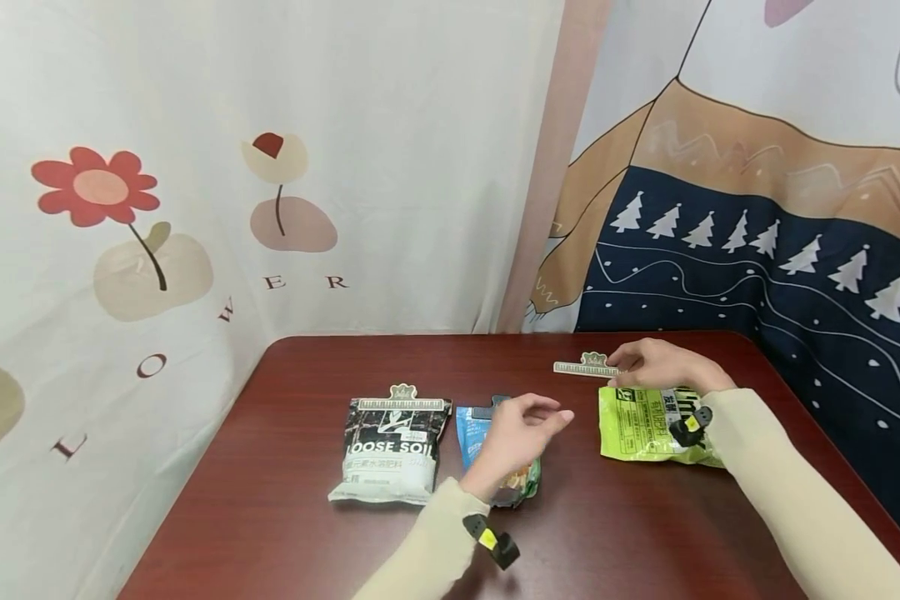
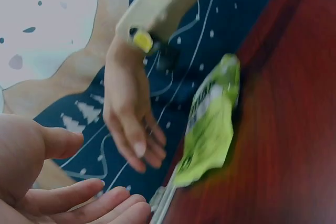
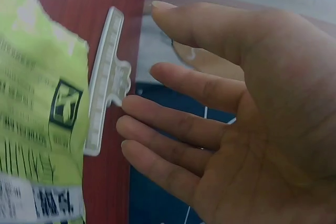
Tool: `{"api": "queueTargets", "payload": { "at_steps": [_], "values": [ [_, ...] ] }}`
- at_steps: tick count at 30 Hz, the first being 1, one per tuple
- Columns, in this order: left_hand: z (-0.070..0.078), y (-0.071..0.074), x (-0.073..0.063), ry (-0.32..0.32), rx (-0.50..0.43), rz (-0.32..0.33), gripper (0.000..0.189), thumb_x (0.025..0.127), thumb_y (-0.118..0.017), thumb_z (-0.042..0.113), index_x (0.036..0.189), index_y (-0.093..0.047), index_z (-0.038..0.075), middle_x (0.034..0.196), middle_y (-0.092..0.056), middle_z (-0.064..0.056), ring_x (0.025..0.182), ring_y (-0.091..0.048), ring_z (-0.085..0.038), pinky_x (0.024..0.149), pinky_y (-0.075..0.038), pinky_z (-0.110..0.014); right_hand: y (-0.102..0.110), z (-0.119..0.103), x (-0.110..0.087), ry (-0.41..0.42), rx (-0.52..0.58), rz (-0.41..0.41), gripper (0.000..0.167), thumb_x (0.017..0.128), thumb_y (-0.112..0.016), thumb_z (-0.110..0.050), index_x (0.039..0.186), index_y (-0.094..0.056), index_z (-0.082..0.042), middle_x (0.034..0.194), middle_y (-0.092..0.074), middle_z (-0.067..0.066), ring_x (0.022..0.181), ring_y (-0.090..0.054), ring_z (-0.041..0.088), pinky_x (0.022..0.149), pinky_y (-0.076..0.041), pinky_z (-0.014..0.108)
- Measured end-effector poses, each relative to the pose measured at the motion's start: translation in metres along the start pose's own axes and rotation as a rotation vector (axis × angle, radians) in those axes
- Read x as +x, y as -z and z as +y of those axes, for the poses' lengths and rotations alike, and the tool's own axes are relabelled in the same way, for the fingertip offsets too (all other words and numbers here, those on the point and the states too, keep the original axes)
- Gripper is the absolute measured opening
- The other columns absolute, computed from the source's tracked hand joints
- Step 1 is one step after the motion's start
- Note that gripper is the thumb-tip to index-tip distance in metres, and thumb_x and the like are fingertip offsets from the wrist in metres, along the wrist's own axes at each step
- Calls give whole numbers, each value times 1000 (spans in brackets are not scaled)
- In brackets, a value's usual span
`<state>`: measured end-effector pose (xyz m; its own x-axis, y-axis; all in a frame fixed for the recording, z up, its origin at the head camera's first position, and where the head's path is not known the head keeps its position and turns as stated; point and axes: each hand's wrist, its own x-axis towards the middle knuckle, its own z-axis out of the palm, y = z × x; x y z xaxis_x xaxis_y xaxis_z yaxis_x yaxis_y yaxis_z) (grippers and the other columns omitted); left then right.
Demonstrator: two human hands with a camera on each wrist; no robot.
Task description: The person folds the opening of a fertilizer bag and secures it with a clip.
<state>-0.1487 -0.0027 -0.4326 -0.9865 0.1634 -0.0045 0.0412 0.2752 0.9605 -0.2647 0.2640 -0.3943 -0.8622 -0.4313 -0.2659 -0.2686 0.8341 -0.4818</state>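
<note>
The left hand (image 1: 516,440) is nearest, reaching up from a cream sleeve (image 1: 427,546) with a black band (image 1: 491,542) at the wrist. It is empty, its fingers loosely extended and the thumb well apart from them. In the head view it covers part of the blue bag (image 1: 471,432), which lies on the counter (image 1: 270,500) with a dark clip (image 1: 482,412) at its far end. Just left of that lies the soil bag (image 1: 390,454), black and white, with a pale clip (image 1: 402,403) across its far edge.

To the right, well apart from these two, the green bag (image 1: 633,425) lies flat on the counter, its right part hidden by the other sleeve (image 1: 757,450) and wristband (image 1: 690,427). The right hand (image 1: 663,365) hangs above its far edge, holding nothing; its fingers are slightly bent and parted, the thumb held away from them. The loose clip (image 1: 585,369) lies on the counter just beyond the green bag's far edge and reaches out to the left of it. The right fingertips are close to the loose clip's handle; whether they touch it I cannot tell. Behind the counter hang a white curtain (image 1: 420,167) and, on the right, a dark blue one (image 1: 667,258) printed with pale trees
</note>
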Motion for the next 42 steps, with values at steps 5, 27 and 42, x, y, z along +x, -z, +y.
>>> {"api": "queueTargets", "payload": {
  "at_steps": [5,27,42],
  "values": [
    [6,-34,-7,98,-100,-54,26,91,-78,34,104,-74,12,88,-77,-2,78,-76,-19,68,-57,-26,7,13,0,-70,-26,-59,58,92,-74,-38,135,-62,-1,120,-71,14,107,-65,26,96,-53,50],
    [-19,-130,-1,508,-643,-65,21,99,-67,12,99,-67,-9,85,-74,-30,84,-75,-47,72,-64,-43,-3,52,7,-150,6,-43,36,92,-75,-31,110,-74,0,108,-69,15,89,-58,23,80,-51,38],
    [-15,-148,9,570,-790,52,16,101,-59,1,97,-66,-13,87,-74,-33,88,-76,-47,77,-63,-46,-14,63,15,-189,26,15,17,94,-71,-18,102,-74,-3,95,-68,9,84,-58,22,79,-48,36]
  ]
}}
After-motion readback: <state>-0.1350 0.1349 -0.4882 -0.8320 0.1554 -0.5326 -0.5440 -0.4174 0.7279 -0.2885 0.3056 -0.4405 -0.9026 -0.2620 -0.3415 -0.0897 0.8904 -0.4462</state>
